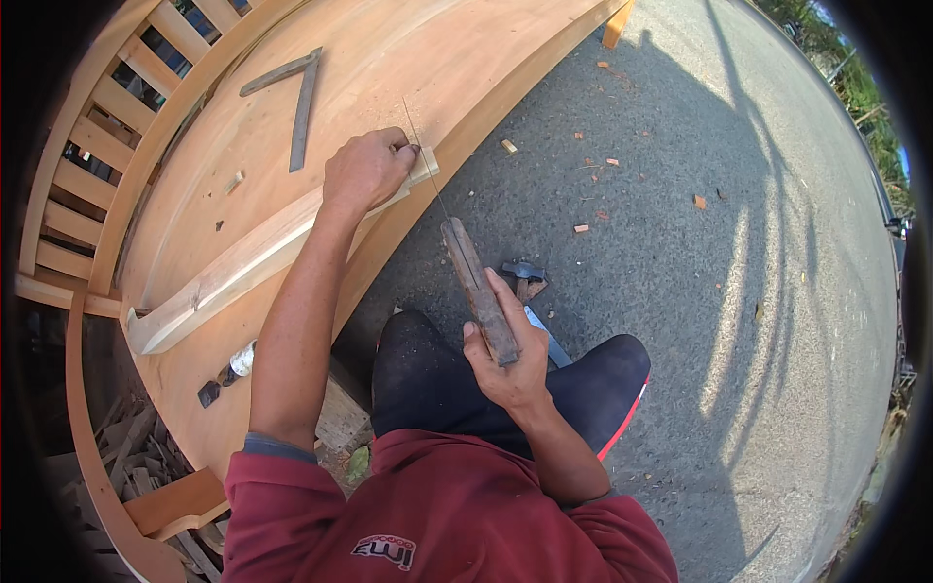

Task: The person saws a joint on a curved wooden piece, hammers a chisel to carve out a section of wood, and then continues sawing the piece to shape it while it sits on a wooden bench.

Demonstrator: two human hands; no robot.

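Note:
A long pale strip of wood (228, 272) lies slantwise on the broad wooden panel (219, 398). Near the strip's far end, my left hand (362, 173) is closed on it, its fingertips partly hidden. My right hand (513, 352) grips the worn wooden handle (476, 287) of a handsaw, thumb along one side. The saw's thin blade (442, 201) shows nearly edge-on and runs up past the strip's end, close to my left fingers. Whether its teeth are in the wood I cannot tell.
A try square (305, 107) lies on the panel beyond my left hand. A white-and-black object (240, 360) rests by my left forearm. On the asphalt are a hammer (525, 272) and scattered wood offcuts (581, 228). A slatted wooden frame (70, 225) borders the left.

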